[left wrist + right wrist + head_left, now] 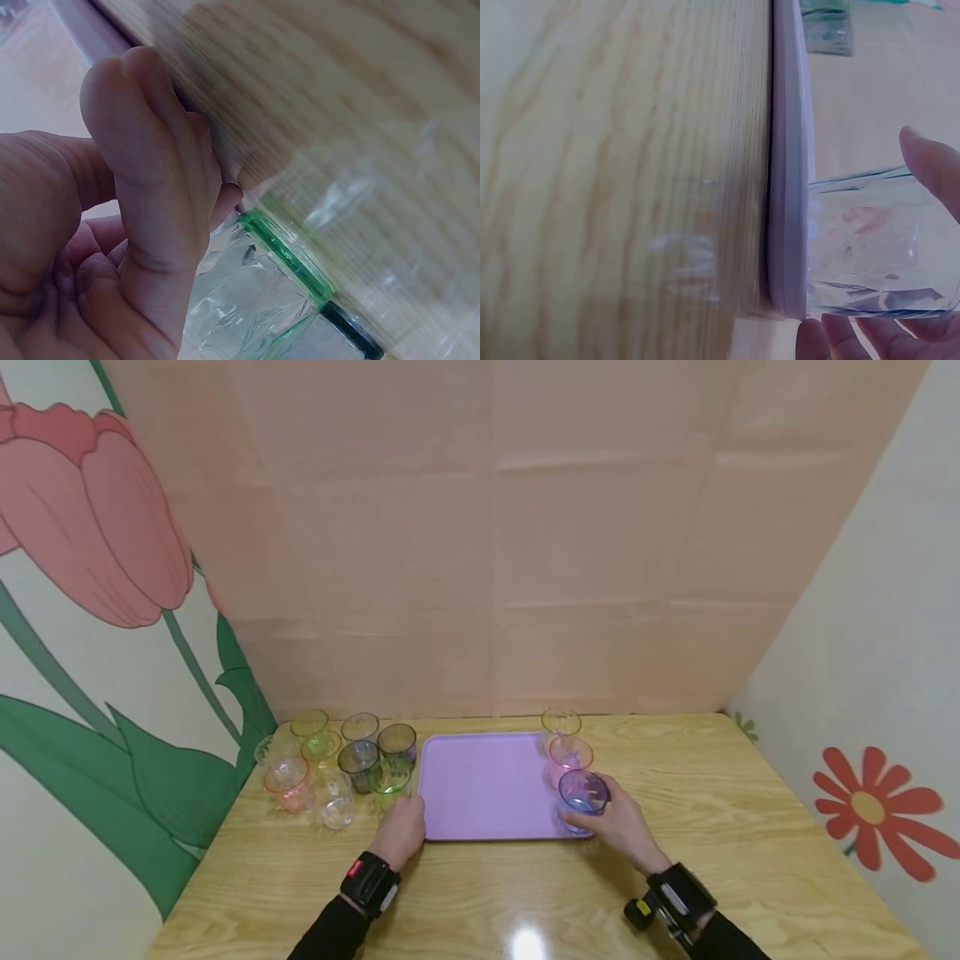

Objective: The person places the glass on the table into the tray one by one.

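My right hand (pixel 618 822) grips a blue glass tumbler (pixel 583 793) at the front right corner of a lilac tray (pixel 480 785). Seen from the right wrist, the tumbler (pixel 870 247) sits on the tray, thumb on one side and fingers on the other. Behind it stand a pink glass (pixel 570 753) and a yellow-rimmed glass (pixel 561 722), in a line along the tray's right side. At the tray's front left corner my left hand (pixel 400 833) holds the edge with bent fingers; the exact contact is partly hidden. A green glass (pixel 289 255) is close beside that hand.
Left of the tray several glasses crowd together, including dark grey ones (pixel 360 764), an orange-rimmed one (pixel 287 781) and yellow-green ones (pixel 321 747). One clear glass (pixel 336 810) is at their front. The wooden table (pixel 480 893) meets a pink-covered wall (pixel 480 568) at the back.
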Available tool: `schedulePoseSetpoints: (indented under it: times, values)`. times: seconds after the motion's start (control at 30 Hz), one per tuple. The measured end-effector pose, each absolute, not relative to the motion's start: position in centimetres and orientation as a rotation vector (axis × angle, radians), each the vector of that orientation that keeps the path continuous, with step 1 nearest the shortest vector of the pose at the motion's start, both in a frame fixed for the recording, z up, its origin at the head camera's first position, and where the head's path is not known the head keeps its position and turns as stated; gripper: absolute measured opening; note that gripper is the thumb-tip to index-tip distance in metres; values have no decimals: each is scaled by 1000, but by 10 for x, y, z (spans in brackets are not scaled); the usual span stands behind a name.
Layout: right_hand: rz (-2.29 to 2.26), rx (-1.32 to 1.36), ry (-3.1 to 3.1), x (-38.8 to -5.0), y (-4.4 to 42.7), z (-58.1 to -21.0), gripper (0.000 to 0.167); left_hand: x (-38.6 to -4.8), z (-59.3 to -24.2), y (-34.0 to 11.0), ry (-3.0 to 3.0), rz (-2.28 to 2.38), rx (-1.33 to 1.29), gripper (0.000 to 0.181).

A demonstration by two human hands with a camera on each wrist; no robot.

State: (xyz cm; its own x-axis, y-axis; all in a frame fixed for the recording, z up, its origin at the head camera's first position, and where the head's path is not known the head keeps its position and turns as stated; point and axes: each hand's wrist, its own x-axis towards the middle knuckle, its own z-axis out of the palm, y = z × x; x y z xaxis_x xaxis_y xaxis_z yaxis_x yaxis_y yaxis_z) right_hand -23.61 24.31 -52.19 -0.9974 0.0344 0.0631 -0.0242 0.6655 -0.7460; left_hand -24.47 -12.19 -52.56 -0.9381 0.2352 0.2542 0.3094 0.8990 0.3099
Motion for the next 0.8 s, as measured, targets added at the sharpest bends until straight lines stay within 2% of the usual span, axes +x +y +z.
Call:
schedulePoseSetpoints:
  times: [0.4, 0.53, 0.8]
  values:
    - [1500, 189, -2817, -234, 265, -523, 103, -244, -525, -122, -2823, -496, -433, 13]
    - [1580, 246, -2801, -235, 275, -524, 90, -243, -524, -123, -2809, -508, -439, 13]
    - [1578, 158, -2826, -243, 280, -527, 67, -243, -524, -122, -2816, -510, -435, 13]
